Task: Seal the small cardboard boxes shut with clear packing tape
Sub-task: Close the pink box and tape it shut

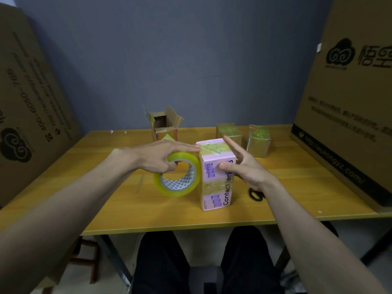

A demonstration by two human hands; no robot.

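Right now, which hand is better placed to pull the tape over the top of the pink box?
The left hand: it already holds the yellowish clear tape roll against the pink cardboard box, fingertips on the top. The right hand only steadies the box's far side.

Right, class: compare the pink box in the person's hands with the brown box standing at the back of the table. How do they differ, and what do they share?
The pink box is closed, with tape across its top; the brown box stands with its flaps open. The pink box is printed with lettering; the brown box is plain cardboard. The pink box is steadied by the right hand, with the tape roll against it; the brown box stands untouched. Both rest upright on the table.
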